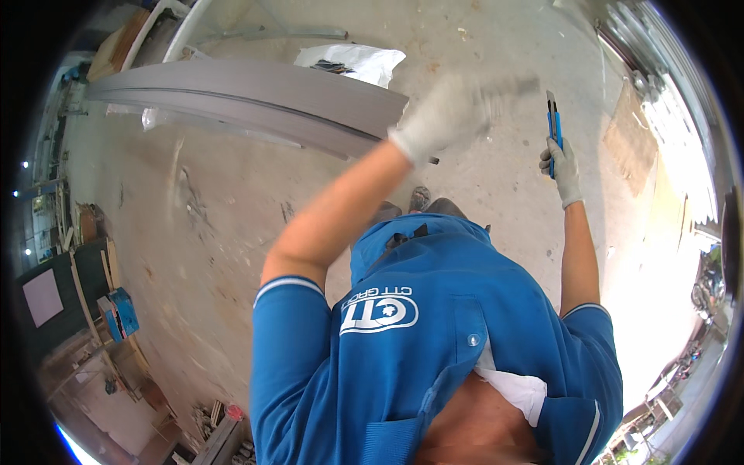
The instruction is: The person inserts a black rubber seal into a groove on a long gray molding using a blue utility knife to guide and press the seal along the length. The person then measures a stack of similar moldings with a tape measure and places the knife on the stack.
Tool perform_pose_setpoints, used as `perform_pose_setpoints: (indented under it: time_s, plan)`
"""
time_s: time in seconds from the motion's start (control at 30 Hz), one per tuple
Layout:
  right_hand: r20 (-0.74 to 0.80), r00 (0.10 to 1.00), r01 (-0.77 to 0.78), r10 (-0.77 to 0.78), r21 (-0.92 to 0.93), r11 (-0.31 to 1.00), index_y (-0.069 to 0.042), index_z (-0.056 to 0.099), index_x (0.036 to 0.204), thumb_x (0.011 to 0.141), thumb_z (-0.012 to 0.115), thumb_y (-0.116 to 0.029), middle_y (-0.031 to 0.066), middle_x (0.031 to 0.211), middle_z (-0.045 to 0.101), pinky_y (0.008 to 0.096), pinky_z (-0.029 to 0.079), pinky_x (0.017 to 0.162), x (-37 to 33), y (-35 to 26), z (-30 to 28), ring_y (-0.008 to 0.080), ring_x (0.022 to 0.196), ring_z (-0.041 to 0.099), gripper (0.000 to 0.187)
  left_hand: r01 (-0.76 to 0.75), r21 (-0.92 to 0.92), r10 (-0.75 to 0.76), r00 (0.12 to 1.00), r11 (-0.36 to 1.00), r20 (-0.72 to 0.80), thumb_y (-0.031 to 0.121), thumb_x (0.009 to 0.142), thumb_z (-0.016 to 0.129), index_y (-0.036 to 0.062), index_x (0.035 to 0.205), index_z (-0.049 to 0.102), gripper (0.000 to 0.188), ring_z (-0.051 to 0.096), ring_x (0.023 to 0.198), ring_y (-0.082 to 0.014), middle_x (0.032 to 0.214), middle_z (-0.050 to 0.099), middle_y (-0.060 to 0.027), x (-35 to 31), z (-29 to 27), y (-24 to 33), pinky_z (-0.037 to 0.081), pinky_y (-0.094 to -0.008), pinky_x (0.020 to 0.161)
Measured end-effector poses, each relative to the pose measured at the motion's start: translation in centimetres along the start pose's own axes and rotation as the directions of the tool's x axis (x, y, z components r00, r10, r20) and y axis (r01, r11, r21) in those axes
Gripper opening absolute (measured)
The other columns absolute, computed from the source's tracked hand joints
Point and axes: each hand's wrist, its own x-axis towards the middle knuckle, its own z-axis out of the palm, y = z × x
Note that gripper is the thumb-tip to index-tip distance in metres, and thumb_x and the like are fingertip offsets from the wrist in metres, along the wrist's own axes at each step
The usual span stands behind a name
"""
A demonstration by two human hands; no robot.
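Observation:
My left hand (442,116), in a pale glove, is smeared by motion just past the end of the long grey panels (325,101). A short, blurred grey piece (527,85) sticks out from its fingers to the right; its kind cannot be made out. My right hand (564,164), gloved too, is closed around a blue utility knife (553,128). The knife's blade points away from me, apart from the left hand. The panels lie lengthwise to the far left, their near end beside my left wrist.
A white plastic sheet or bag (380,63) lies behind the panels. On the concrete floor (225,225) there are stains and scraps. A brown flat sheet (629,136) lies at the right. Blue boxes (120,314) and timber pieces stand at the left edge. My shoe (419,198) shows below.

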Motion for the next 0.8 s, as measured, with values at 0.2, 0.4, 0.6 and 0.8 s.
perform_pose_setpoints:
  time_s: [0.2,0.4,0.6,0.8]
  plan:
    - [-0.105,0.994,-0.004,0.023,0.171,0.985,-0.007,0.061,0.109,0.104,0.061,-0.037,0.0025,0.076,0.060,0.0258,0.050,0.052,-4.4,1.6,-0.1,0.0107,0.059,0.061,0.031,-0.380,-0.175,0.168,0.714,0.908,-0.680,0.031,0.104,0.062,0.0076,0.105,0.067,0.024,0.062,0.068,-0.0125,0.088,0.066,-0.0017,8.7,-21.7,2.2,0.055,-0.0290,0.062]
    - [-0.226,0.969,-0.023,0.095,0.302,0.953,-0.007,0.062,0.110,0.105,0.058,-0.041,-0.0007,0.072,0.055,0.0236,0.046,0.051,-6.9,3.2,1.3,0.0076,0.058,0.055,0.034,0.248,0.376,0.084,0.729,0.893,-0.680,0.029,0.098,0.069,0.0045,0.120,0.065,0.033,0.063,0.097,-0.0192,0.114,0.065,-0.0088,5.7,-33.9,-8.9,0.054,-0.0329,0.081]
    - [-0.166,0.985,0.092,-0.050,0.256,0.962,-0.006,0.063,0.121,0.108,0.054,-0.039,-0.0028,0.074,0.054,0.0222,0.045,0.052,-9.0,-4.0,7.8,0.0054,0.059,0.053,0.037,0.048,0.443,0.104,0.944,0.895,-0.313,0.028,0.093,0.075,0.0015,0.136,0.063,0.052,0.064,0.126,-0.0259,0.140,0.064,-0.0159,-2.5,-28.3,-16.5,0.054,-0.0367,0.101]
    - [0.039,0.929,0.338,-0.369,0.322,0.884,-0.003,0.061,0.131,0.108,0.052,-0.036,-0.0022,0.079,0.058,0.0212,0.048,0.059,-11.9,-19.2,21.5,0.0054,0.065,0.056,0.041,0.015,-0.418,-0.137,0.955,0.908,-0.262,0.023,0.095,0.075,-0.0019,0.143,0.055,0.057,0.062,0.121,-0.0239,0.137,0.063,-0.0149,-18.3,-22.4,-12.6,0.051,-0.0346,0.101]
